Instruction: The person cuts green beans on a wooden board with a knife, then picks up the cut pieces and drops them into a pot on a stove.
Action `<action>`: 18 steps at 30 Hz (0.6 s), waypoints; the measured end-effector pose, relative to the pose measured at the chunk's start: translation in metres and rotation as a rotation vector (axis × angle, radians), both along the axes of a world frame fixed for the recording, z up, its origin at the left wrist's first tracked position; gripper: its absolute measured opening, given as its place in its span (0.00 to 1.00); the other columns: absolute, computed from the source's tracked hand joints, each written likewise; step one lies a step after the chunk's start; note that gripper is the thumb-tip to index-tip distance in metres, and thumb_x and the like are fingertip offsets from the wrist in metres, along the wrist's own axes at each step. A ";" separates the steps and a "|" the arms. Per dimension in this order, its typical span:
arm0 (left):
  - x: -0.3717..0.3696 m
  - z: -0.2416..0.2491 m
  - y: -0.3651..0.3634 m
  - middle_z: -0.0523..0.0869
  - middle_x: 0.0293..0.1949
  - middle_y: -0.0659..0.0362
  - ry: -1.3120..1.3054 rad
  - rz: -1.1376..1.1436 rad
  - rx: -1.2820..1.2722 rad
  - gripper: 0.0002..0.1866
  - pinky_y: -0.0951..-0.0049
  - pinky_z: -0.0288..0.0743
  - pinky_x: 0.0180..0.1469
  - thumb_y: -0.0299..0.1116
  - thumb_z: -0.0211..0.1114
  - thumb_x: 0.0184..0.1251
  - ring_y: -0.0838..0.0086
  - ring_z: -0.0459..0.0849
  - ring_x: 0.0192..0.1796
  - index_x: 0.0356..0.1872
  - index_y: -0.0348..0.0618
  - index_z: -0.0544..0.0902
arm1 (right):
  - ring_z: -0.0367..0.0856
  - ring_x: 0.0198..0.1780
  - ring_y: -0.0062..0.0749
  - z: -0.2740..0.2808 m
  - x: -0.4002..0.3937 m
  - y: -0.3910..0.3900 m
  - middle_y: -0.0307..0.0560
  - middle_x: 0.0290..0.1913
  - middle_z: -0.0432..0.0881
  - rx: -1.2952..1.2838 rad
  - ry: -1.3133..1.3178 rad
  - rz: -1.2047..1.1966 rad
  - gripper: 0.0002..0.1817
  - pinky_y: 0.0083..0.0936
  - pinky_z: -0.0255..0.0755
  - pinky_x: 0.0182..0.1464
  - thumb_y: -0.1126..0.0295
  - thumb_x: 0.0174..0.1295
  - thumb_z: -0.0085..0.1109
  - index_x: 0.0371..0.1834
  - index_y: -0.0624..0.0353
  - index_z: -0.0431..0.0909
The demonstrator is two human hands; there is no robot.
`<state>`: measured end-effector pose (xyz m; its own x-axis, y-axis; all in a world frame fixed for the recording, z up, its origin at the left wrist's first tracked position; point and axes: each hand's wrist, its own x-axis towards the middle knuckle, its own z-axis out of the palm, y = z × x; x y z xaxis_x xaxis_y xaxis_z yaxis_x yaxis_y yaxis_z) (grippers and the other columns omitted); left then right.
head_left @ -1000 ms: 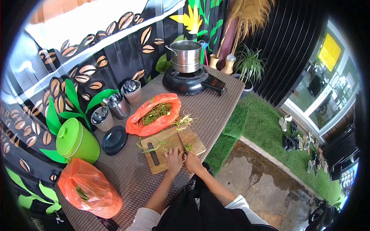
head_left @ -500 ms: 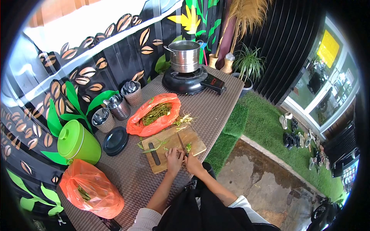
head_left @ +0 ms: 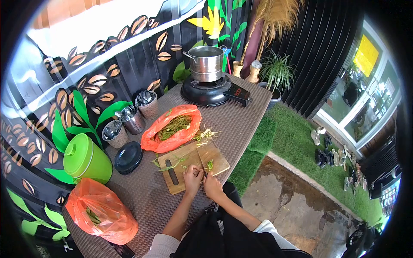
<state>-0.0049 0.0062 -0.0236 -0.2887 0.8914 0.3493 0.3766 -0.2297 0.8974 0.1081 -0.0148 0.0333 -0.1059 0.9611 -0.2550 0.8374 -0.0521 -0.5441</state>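
A wooden cutting board (head_left: 178,157) with a slotted handle lies at the table's near edge. My right hand (head_left: 212,185) is closed round the handle of a knife (head_left: 200,158), whose blade points away from me over the board. Just left of the blade, my left hand (head_left: 192,177) is curled with fingertips pressed together; what they pinch is too small to make out. A small heap of chopped greens (head_left: 209,165) lies right of the blade. Loose green stems (head_left: 173,164) lie near the board's slot. Pale trimmed roots (head_left: 207,134) lie at the far edge of the board.
Beyond the board sits an open orange bag (head_left: 195,115) of green stalks. A steel pot (head_left: 206,64) stands on a black portable stove (head_left: 206,92). Leftward are cutlery cups (head_left: 130,119), dark plates (head_left: 128,157), a lime-green lidded bucket (head_left: 88,159) and a tied orange bag (head_left: 103,210).
My left fingers have drawn in from lying flatter on the board to a tighter curl. The knife and my right hand have shifted slightly, the blade now seen more edge-on.
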 end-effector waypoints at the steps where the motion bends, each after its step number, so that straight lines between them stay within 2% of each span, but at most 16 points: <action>1: 0.000 -0.003 0.000 0.86 0.29 0.54 0.017 0.007 -0.002 0.10 0.76 0.77 0.36 0.18 0.69 0.53 0.72 0.86 0.33 0.31 0.36 0.75 | 0.82 0.42 0.63 0.002 -0.002 0.003 0.70 0.37 0.82 -0.044 -0.015 0.002 0.20 0.52 0.75 0.46 0.59 0.71 0.43 0.51 0.68 0.62; 3: 0.001 0.000 -0.003 0.86 0.30 0.55 0.035 0.013 -0.005 0.10 0.74 0.76 0.37 0.19 0.70 0.53 0.71 0.85 0.34 0.31 0.36 0.75 | 0.82 0.42 0.65 0.000 0.002 0.007 0.71 0.36 0.81 -0.012 0.006 -0.004 0.20 0.53 0.75 0.45 0.58 0.70 0.43 0.51 0.68 0.62; 5: 0.004 0.021 -0.010 0.84 0.32 0.55 0.260 0.085 0.010 0.09 0.68 0.73 0.41 0.22 0.69 0.54 0.68 0.80 0.37 0.31 0.38 0.76 | 0.81 0.41 0.67 0.002 0.007 0.010 0.72 0.35 0.81 0.025 0.026 -0.003 0.21 0.54 0.75 0.45 0.58 0.70 0.44 0.50 0.68 0.62; 8: 0.002 0.018 -0.007 0.82 0.34 0.55 0.320 0.058 0.086 0.07 0.63 0.69 0.45 0.24 0.68 0.56 0.63 0.76 0.39 0.31 0.40 0.77 | 0.81 0.41 0.67 0.005 0.011 0.008 0.72 0.35 0.81 0.045 0.013 -0.022 0.22 0.54 0.74 0.46 0.58 0.70 0.44 0.52 0.69 0.61; 12: -0.005 0.033 -0.001 0.82 0.34 0.55 0.354 0.103 0.124 0.06 0.63 0.69 0.46 0.24 0.66 0.56 0.63 0.76 0.40 0.35 0.39 0.78 | 0.81 0.41 0.67 -0.002 0.012 0.011 0.72 0.36 0.81 0.030 0.008 0.006 0.23 0.54 0.74 0.45 0.58 0.70 0.43 0.55 0.70 0.60; 14: -0.019 0.033 0.003 0.83 0.34 0.54 0.148 0.164 0.084 0.08 0.63 0.69 0.47 0.24 0.65 0.57 0.62 0.76 0.42 0.38 0.39 0.79 | 0.81 0.41 0.66 0.001 0.012 0.008 0.73 0.37 0.80 0.041 0.001 0.000 0.23 0.55 0.75 0.45 0.58 0.70 0.43 0.55 0.70 0.60; 15: -0.027 0.031 0.002 0.83 0.34 0.54 0.148 0.166 0.084 0.08 0.63 0.69 0.47 0.24 0.65 0.57 0.62 0.76 0.42 0.38 0.39 0.79 | 0.81 0.41 0.66 0.001 0.012 0.008 0.73 0.37 0.80 0.041 0.001 0.002 0.23 0.55 0.75 0.45 0.58 0.70 0.43 0.55 0.70 0.60; 17: -0.043 0.027 -0.001 0.83 0.35 0.56 0.285 0.316 -0.054 0.13 0.62 0.67 0.50 0.25 0.64 0.57 0.60 0.75 0.46 0.44 0.41 0.78 | 0.81 0.40 0.66 0.002 0.012 0.008 0.72 0.35 0.80 0.034 -0.002 0.017 0.22 0.54 0.75 0.44 0.58 0.70 0.43 0.52 0.69 0.61; 18: -0.048 0.024 -0.002 0.83 0.36 0.56 0.288 0.350 -0.094 0.12 0.61 0.68 0.51 0.26 0.66 0.56 0.59 0.75 0.46 0.43 0.39 0.79 | 0.81 0.40 0.66 -0.002 0.013 0.009 0.72 0.35 0.80 0.035 -0.001 0.016 0.22 0.54 0.75 0.44 0.58 0.70 0.43 0.52 0.69 0.61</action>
<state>-0.0530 0.0043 0.0003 -0.4807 0.7892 0.3822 0.6543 0.0326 0.7555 0.1211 -0.0057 0.0318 -0.1215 0.9676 -0.2214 0.8387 -0.0192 -0.5442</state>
